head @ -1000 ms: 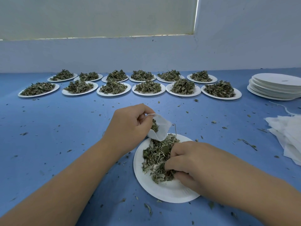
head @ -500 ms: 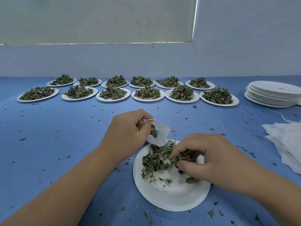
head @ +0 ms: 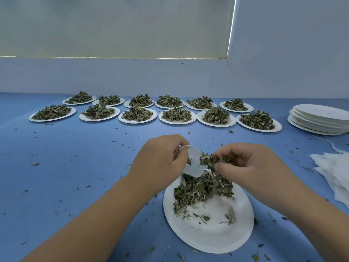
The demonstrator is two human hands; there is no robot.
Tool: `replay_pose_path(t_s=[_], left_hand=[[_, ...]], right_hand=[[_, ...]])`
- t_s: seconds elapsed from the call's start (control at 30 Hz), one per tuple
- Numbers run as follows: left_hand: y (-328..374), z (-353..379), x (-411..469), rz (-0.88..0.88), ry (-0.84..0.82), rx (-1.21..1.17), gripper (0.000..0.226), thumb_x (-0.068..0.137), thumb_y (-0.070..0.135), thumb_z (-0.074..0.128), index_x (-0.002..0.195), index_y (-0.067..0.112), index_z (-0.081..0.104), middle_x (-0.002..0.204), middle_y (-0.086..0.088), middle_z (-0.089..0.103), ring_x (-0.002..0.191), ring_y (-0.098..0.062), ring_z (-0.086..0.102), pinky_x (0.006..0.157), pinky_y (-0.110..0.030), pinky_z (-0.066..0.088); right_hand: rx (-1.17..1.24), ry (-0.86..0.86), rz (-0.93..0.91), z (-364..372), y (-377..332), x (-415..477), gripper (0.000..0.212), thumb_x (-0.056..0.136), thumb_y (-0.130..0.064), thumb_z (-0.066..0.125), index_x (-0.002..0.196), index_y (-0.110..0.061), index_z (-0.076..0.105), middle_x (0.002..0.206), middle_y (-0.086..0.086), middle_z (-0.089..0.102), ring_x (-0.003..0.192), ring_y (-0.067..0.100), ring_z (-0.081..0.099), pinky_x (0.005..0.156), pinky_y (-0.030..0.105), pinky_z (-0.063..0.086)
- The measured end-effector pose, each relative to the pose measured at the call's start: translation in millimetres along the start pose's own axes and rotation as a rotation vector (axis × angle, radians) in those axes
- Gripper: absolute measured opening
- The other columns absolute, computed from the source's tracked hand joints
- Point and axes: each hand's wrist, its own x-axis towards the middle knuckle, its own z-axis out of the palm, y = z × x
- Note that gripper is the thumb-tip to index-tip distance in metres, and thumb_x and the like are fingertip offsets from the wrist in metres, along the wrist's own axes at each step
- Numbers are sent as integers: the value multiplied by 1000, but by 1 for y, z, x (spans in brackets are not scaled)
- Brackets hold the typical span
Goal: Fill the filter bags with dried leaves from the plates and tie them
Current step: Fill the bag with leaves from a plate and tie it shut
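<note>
Risen off the plate (head: pixel 207 241), the right hand (head: pixel 251 167) is pinching dried leaves (head: pixel 209 159) beside the filter bag (head: pixel 194 169), which the left hand (head: pixel 160 163) is gripping open above the plate, likely so spills fall back.

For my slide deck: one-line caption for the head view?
Left hand holds a filter bag open; right hand pinches dried leaves at its mouth, above a paper plate.

One wide-angle camera on the person's head looks forward and down across the blue tabletop (head: pixel 75 167), sitting close above the near paper plate (head: pixel 213 233), with the rows of leaf-filled plates (head: pixel 177 122) farther off beyond that plate and the pale wall (head: pixel 283 69) facing it behind them.
</note>
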Motion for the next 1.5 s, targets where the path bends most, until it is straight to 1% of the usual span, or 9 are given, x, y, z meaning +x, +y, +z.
replay_pose_path(t_s=[0.2,0.4,0.5,0.63,0.73,0.87,1.0,1.23,1.5], left_hand=[[4,-1,-1,9,-12,-5,13,91,20,57,91,21,70,57,15,46,57,-4,46,55,-29,42],[5,-2,1,-35,-7,-20,12,90,21,57,90,20,69,57,14,46,59,-7,48,60,-34,47],[5,-1,1,-32,0,-30,12,90,19,57,89,19,70,58,12,46,61,-11,48,61,-36,47],[5,1,1,-43,-17,-39,13,90,20,56,88,21,69,59,11,48,62,-9,49,62,-34,47],[5,1,1,-60,-23,-49,14,90,22,56,88,23,69,60,10,49,62,-8,49,60,-33,46],[4,2,1,-63,-11,-65,13,89,23,57,86,23,69,60,11,51,62,-7,49,60,-32,47],[4,3,1,-55,-13,-87,12,89,22,59,84,23,70,58,12,51,58,-4,48,56,-28,43],[3,7,1,-67,-40,-100,13,88,23,57,85,26,69,57,12,49,58,-2,47,52,-23,36],[3,8,2,-57,-25,-100,12,89,25,57,86,26,69,55,13,48,59,-1,47,53,-23,38]], right_hand=[[-336,1,9,12,-18,15,15,77,-21,66,69,-34,65,57,-13,62,49,0,52,43,9,38],[-661,35,-20,35,-32,22,13,82,-22,58,92,-26,66,81,-6,63,72,10,57,55,23,45],[-657,100,-49,42,-33,24,12,84,-25,58,95,-28,54,85,-8,60,76,12,54,54,24,41],[-620,138,-81,46,-27,24,19,84,-30,64,94,-27,49,84,-8,58,78,14,54,66,34,51],[-553,167,-130,44,-23,19,23,82,-32,69,91,-30,48,81,-13,56,77,9,54,66,31,48],[-501,190,-225,40,-19,14,20,78,-30,74,83,-29,55,79,-14,52,70,3,50,61,21,38],[-452,182,-296,40,-16,13,3,81,-23,73,83,-21,73,83,-5,59,68,9,53,65,28,46],[-419,93,-357,31,-9,9,22,85,-17,69,103,-30,71,91,-12,57,78,2,55,72,19,45],[-472,215,-470,30,-5,15,16,76,-4,77,72,-14,66,75,-2,59,63,19,59,55,39,51]])
